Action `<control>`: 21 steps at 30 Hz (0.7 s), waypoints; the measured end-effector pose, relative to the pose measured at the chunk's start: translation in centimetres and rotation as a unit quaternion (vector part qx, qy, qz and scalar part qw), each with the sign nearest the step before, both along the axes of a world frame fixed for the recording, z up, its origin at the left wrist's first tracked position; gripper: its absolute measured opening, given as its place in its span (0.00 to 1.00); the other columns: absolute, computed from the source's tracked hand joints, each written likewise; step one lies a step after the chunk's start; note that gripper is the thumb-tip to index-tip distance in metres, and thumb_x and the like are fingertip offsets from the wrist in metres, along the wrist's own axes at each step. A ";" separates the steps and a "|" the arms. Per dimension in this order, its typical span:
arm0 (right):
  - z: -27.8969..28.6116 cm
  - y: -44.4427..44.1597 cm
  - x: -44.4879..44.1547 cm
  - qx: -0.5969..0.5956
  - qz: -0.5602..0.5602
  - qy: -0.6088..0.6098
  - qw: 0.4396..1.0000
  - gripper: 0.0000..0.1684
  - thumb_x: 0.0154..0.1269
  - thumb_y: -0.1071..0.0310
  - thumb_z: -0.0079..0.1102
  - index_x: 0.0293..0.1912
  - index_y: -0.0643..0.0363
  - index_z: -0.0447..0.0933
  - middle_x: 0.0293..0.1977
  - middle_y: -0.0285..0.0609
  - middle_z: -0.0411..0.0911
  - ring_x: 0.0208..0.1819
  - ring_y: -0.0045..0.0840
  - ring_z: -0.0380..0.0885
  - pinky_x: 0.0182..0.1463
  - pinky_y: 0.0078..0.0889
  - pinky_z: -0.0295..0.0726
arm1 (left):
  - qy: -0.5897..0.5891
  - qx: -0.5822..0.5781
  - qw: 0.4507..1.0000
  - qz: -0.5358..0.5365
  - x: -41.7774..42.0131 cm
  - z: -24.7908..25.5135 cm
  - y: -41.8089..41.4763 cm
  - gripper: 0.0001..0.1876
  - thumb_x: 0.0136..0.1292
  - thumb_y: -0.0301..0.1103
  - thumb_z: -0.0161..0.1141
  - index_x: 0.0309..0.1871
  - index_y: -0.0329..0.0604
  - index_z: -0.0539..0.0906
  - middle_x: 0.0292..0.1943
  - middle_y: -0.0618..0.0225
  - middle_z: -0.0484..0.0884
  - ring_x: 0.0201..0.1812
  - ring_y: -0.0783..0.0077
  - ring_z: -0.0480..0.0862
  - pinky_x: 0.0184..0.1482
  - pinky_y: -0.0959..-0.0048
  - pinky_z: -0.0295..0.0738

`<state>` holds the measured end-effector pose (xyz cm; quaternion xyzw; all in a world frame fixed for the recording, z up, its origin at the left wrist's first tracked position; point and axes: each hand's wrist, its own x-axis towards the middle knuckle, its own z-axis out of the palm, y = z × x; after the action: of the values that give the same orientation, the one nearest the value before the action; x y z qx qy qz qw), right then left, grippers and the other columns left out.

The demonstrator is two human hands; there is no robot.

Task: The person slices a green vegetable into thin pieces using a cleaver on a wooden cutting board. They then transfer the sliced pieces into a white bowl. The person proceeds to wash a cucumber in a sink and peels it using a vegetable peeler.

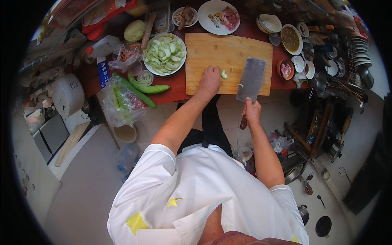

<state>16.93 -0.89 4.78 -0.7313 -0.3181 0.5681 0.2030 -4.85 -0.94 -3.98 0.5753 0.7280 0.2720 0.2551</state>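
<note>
My right hand (252,111) grips the wooden handle of a cleaver (251,78). The broad blade lies over the right part of a wooden cutting board (211,46), with a small green scrap stuck to it. On the board's front left part rests my left hand (210,80), fingers bent and held together; whatever may be under them is hidden. Just right of those fingertips is a small pale-green vegetable piece (224,74). Left of the board, a white plate is heaped with sliced pale-green gourd (165,53).
Two long green gourds (147,88) lie at the table's front left, by a plastic bag of green vegetables (121,102). Behind the board are a plate of raw meat (230,19) and a bowl of garlic (185,17). Rightward stand a soup bowl (291,38) and a diced-meat bowl (286,69).
</note>
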 end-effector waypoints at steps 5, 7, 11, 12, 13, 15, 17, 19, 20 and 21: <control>-4.5 -2.8 1.3 -0.036 0.006 -0.028 0.999 0.14 0.76 0.62 0.61 0.34 0.58 0.73 0.16 0.33 0.68 0.13 0.20 0.67 0.17 0.30 0.69 | -0.044 -0.056 0.997 0.009 0.5 -0.3 1.6 0.25 0.57 0.24 0.65 0.61 0.36 0.77 0.51 0.45 0.76 0.54 0.40 0.79 0.57 0.51 0.78; -5.6 -4.0 0.1 -0.052 -0.010 0.009 0.999 0.14 0.76 0.60 0.61 0.35 0.57 0.72 0.17 0.32 0.67 0.13 0.20 0.66 0.18 0.30 0.70 | -0.080 -0.032 0.996 0.035 1.5 -0.2 1.9 0.27 0.58 0.25 0.66 0.62 0.36 0.77 0.51 0.45 0.76 0.54 0.40 0.79 0.58 0.52 0.78; -5.9 -5.0 -3.0 -0.079 0.042 0.029 0.996 0.15 0.76 0.60 0.61 0.34 0.56 0.72 0.17 0.32 0.67 0.13 0.19 0.66 0.18 0.30 0.69 | -0.130 -0.012 0.986 0.105 2.8 -0.4 2.4 0.26 0.59 0.26 0.66 0.63 0.36 0.77 0.51 0.44 0.76 0.54 0.41 0.79 0.59 0.53 0.78; -5.1 -5.0 -3.4 -0.083 0.041 0.039 0.995 0.16 0.76 0.60 0.61 0.33 0.56 0.72 0.17 0.32 0.68 0.13 0.19 0.66 0.18 0.30 0.69 | -0.136 -0.005 0.984 0.113 2.5 -0.2 2.5 0.26 0.59 0.27 0.66 0.63 0.36 0.78 0.51 0.45 0.76 0.54 0.41 0.79 0.59 0.53 0.78; -4.4 -4.9 -4.0 -0.088 0.041 0.048 0.994 0.16 0.76 0.60 0.61 0.32 0.56 0.72 0.17 0.32 0.68 0.13 0.19 0.66 0.18 0.30 0.69 | -0.142 0.003 0.982 0.123 2.1 0.1 2.3 0.26 0.59 0.27 0.66 0.63 0.36 0.78 0.51 0.45 0.76 0.53 0.42 0.79 0.59 0.53 0.78; -3.6 -5.2 -5.9 -0.059 0.095 0.048 0.993 0.18 0.77 0.60 0.60 0.30 0.56 0.71 0.16 0.32 0.68 0.13 0.19 0.66 0.17 0.29 0.68 | -0.131 0.023 0.982 0.135 0.6 1.3 1.8 0.25 0.60 0.28 0.66 0.62 0.36 0.78 0.50 0.46 0.76 0.52 0.43 0.79 0.59 0.55 0.78; -2.5 -5.2 -8.3 -0.031 0.135 0.067 0.988 0.19 0.77 0.60 0.60 0.28 0.57 0.71 0.15 0.32 0.67 0.13 0.19 0.67 0.17 0.29 0.67 | -0.098 0.047 0.984 0.140 -2.8 3.7 0.8 0.24 0.61 0.28 0.66 0.62 0.37 0.79 0.50 0.47 0.76 0.51 0.46 0.80 0.56 0.58 0.80; -1.3 -4.6 -11.8 -0.022 0.175 0.072 0.982 0.19 0.77 0.60 0.60 0.29 0.58 0.72 0.15 0.33 0.68 0.13 0.19 0.67 0.17 0.29 0.68 | -0.105 0.072 0.978 0.164 -6.8 3.6 0.0 0.21 0.65 0.27 0.65 0.61 0.38 0.79 0.51 0.52 0.75 0.48 0.56 0.82 0.51 0.65 0.83; -0.8 -4.5 -13.5 -0.012 0.197 0.065 0.978 0.18 0.77 0.61 0.59 0.30 0.60 0.74 0.16 0.34 0.70 0.13 0.19 0.69 0.18 0.29 0.69 | -0.097 0.082 0.976 0.176 -9.0 4.2 -0.4 0.20 0.65 0.27 0.65 0.61 0.38 0.79 0.52 0.53 0.75 0.47 0.58 0.82 0.50 0.66 0.84; -0.4 -4.3 -15.1 0.004 0.225 0.048 0.973 0.19 0.77 0.60 0.60 0.29 0.60 0.75 0.16 0.34 0.71 0.14 0.20 0.70 0.18 0.30 0.69 | -0.088 0.091 0.974 0.188 -11.1 4.8 -0.6 0.20 0.66 0.26 0.65 0.61 0.38 0.79 0.53 0.54 0.75 0.47 0.60 0.82 0.49 0.67 0.84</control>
<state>1.80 -5.20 4.33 -0.6116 -0.4670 0.6325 0.0881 -15.99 -1.57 0.85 0.4230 0.7696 0.4300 0.2094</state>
